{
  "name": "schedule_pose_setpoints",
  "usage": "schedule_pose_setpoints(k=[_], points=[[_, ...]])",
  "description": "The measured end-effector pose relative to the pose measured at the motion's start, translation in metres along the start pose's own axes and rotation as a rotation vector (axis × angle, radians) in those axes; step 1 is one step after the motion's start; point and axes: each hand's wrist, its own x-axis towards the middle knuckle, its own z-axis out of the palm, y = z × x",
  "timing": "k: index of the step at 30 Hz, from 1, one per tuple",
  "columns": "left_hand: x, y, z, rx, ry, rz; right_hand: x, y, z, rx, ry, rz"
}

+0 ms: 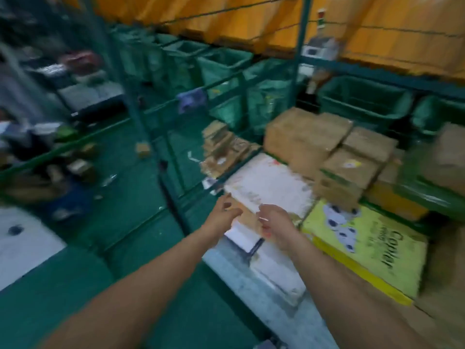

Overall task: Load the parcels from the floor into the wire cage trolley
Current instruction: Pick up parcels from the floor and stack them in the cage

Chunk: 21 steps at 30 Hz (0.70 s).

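Left hand: the left hand (222, 214) sits just below centre of the frame, its grip spread and empty, fingers (232, 212) pointing toward the near edge of a white parcel.
Right hand: the right hand (275, 224) is just right of the left one, fingers loosely curled with nothing between them; it hovers over the near corner of the white parcel, and blur hides whether it touches.
White parcel: the white parcel (269, 183) lies flat at centre frame, inside the cage, above both hands.
Small items under the hands: a white envelope (241, 236) and a brown packet (247, 219) lie between the two hands, on top of a grey-white wrapped parcel (274, 273) that runs toward the lower middle.
Yellow box: a yellow box (364, 248) printed with dark round shapes and lettering lies flat at right of centre, just beside the white parcel.
Brown cartons: brown cartons (327, 144) are stacked in the upper right of centre, behind the white parcel and the yellow box.
Wire cage trolley: the green wire cage trolley (161, 147) has its bars crossing the middle of the frame, left of the stacked load.
Floor: the green floor (75, 285) fills the lower left; small parcels on the floor (80, 167) lie at mid left, well apart from the hands.
Background: green bins (221, 66) stand in a row across the top, under orange sheeting (377, 26).
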Motion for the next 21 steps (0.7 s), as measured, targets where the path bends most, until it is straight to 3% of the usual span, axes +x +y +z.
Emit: schedule_pose_setpoints(k=[10,21], points=[[-0.205,-0.136,-0.25,-0.324,0.58,-0.046,-0.118,0.105,0.29,-0.339,-0.512,-0.009],[-0.362,-0.273,-0.341,-0.786,1.107,-0.09,-0.212,0.242,0.456,-0.596,-0.879,0.15]])
